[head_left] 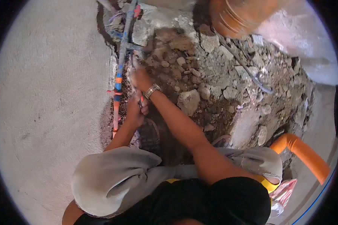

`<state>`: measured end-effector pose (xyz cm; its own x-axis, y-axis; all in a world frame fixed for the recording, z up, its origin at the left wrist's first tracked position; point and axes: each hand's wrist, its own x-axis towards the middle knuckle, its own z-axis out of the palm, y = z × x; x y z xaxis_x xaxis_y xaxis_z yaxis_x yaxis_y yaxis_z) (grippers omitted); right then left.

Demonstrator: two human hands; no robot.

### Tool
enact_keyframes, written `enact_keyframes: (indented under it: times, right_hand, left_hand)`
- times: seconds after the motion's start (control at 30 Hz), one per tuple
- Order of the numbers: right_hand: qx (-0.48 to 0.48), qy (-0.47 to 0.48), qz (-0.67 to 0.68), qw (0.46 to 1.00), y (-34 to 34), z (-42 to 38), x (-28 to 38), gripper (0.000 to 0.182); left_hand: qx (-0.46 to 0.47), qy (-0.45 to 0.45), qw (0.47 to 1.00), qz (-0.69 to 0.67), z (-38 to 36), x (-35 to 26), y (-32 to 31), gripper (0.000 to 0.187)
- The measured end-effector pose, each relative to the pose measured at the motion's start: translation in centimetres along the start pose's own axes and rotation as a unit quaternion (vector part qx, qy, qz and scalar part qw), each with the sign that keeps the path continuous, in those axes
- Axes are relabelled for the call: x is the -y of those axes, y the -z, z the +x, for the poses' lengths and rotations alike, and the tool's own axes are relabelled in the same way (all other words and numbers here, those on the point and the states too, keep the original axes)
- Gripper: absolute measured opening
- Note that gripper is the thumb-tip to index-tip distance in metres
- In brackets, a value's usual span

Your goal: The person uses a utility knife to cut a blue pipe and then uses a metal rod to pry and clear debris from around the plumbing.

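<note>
Just right of a long pipe (122, 56) with blue and orange bands, both my hands work close together. My left hand (135, 108) is closed around a small tool (141, 100) with orange-red and dark parts. Above it, my right hand (142, 79), with a metal watch (152, 90) at the wrist, has its fingers curled at a thin dark cable or rod (132, 60); blur hides exactly what they grip. A short side branch (136, 47) leaves the pipe above my right hand. A red tie (114, 92) wraps the pipe left of my hands.
Broken concrete and rubble (188, 102) lie to the right. A large orange pipe (234, 18) is at the top and a bent orange pipe (304, 152) at the lower right. A grey hose (248, 71) crosses the rubble. Concrete floor (52, 82) extends left.
</note>
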<state>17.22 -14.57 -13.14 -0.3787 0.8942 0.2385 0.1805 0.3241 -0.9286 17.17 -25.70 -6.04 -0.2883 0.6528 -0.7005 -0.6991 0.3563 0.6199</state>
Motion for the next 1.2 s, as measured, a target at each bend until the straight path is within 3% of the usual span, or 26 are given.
enact_keyframes:
  times: [0.03, 0.17, 0.2, 0.3, 0.33, 0.4, 0.43, 0.5, 0.53, 0.6, 0.63, 0.7, 0.77, 0.8, 0.87, 0.93, 0.97, 1.03, 1.07, 1.1, 1.13, 1.17, 1.2]
  right_hand:
    - [0.072, -0.105, 0.031, 0.991, 0.8, 0.4, 0.9, 0.057]
    - [0.036, -0.079, 0.091, 0.992, 0.0, 0.8, -0.6, 0.057]
    - [0.116, -0.153, 0.14, 0.971, 1.3, 0.8, -0.6, 0.057]
    - [0.068, -0.138, 0.249, 0.956, 0.0, -0.4, -3.5, 0.051]
    - [0.065, -0.138, 0.252, 0.956, -0.3, -0.4, -4.2, 0.051]
    - [0.179, -0.186, 0.213, 0.942, 0.2, -0.7, -4.5, 0.046]
    - [0.218, -0.199, 0.198, 0.935, 1.0, -0.9, -3.9, 0.045]
    - [0.193, -0.107, 0.013, 0.975, 5.0, -1.8, 0.9, 0.038]
    - [0.194, -0.104, 0.015, 0.975, 4.7, -2.4, 1.1, 0.038]
    - [0.134, -0.214, 0.077, 0.964, 3.8, -3.5, 1.3, 0.042]
    - [0.137, -0.212, 0.078, 0.964, 3.1, -4.1, 0.8, 0.042]
    - [-0.018, -0.045, 0.021, 0.999, 2.5, -4.6, 0.9, 0.046]
    - [-0.013, -0.022, 0.029, 0.999, 3.2, -4.5, 1.4, 0.05]
    - [0.031, -0.07, 0.025, 0.997, 3.1, -4.2, 1.4, 0.05]
    - [0.081, -0.121, 0.022, 0.989, 2.5, -3.9, 1.4, 0.05]
    - [0.017, -0.083, 0.044, 0.995, 1.7, -2.9, 1.7, 0.048]
    - [0.014, -0.082, 0.049, 0.995, 1.8, -2.8, 2.0, 0.048]
    - [0.088, -0.212, 0.135, 0.964, 3.0, -2.9, 2.4, 0.048]
    - [0.069, -0.181, 0.222, 0.956, 2.0, -3.3, 0.5, 0.048]
    - [0.075, -0.177, 0.226, 0.955, 2.2, -3.2, 0.5, 0.048]
    - [0.092, -0.177, 0.286, 0.937, 2.6, -3.2, 0.6, 0.049]
    - [0.107, -0.177, 0.344, 0.916, 3.1, -3.2, 0.7, 0.05]
    - [0.11, -0.164, 0.31, 0.93, 3.2, -3.6, 1.2, 0.05]
  left_hand:
    - [0.004, 0.004, 1.0, 0.01, -0.4, -0.1, -0.6, 0.027]
    - [-0.017, 0.011, 1.0, 0.013, -0.5, 0.5, -1.4, 0.026]
    - [-0.024, 0.007, 1.0, 0.013, -0.4, 0.9, -1.5, 0.026]
    - [-0.038, -0.009, 0.999, 0.025, 0.2, 2.0, -1.5, 0.023]
    - [-0.038, -0.01, 0.999, 0.029, 0.3, 2.0, -1.8, 0.023]
    - [-0.127, -0.008, 0.992, -0.005, 0.2, 2.3, -2.3, 0.02]
    - [-0.127, -0.01, 0.992, -0.004, 0.3, 2.4, -2.0, 0.02]
    - [-0.09, -0.047, 0.993, -0.052, 0.9, 2.5, -0.8, 0.019]
    - [-0.092, -0.05, 0.993, -0.053, 1.1, 2.7, -0.4, 0.019]
    - [-0.014, -0.103, 0.993, -0.057, 1.2, 3.2, 0.4, 0.021]
    - [-0.017, -0.106, 0.992, -0.058, 1.2, 3.1, 0.9, 0.021]
    - [-0.031, -0.048, 0.998, -0.017, 0.9, 2.1, 1.1, 0.024]
    - [-0.071, -0.052, 0.996, 0.015, 0.0, 1.2, 0.1, 0.026]
    - [-0.109, -0.054, 0.991, 0.048, -0.3, 0.6, -0.6, 0.029]
    - [-0.084, -0.031, 0.991, 0.103, 0.4, -0.5, 1.3, 0.032]
    - [-0.052, -0.007, 0.985, 0.164, 1.5, -1.4, 2.0, 0.035]
    - [-0.086, 0.014, 0.987, 0.138, 2.1, -2.2, 2.1, 0.039]
    - [-0.125, 0.032, 0.986, 0.109, 0.9, -3.8, 1.2, 0.043]
    - [-0.074, 0.058, 0.98, 0.174, -0.5, -5.0, -0.2, 0.046]
    - [-0.025, 0.084, 0.968, 0.237, -1.7, -5.8, -1.4, 0.05]
    - [-0.003, 0.045, 0.932, 0.359, -2.2, -6.0, -1.6, 0.055]
    - [-0.009, 0.043, 0.932, 0.361, -2.7, -6.0, -1.9, 0.055]
    - [0.024, -0.001, 0.92, 0.392, -3.2, -6.1, -2.1, 0.057]
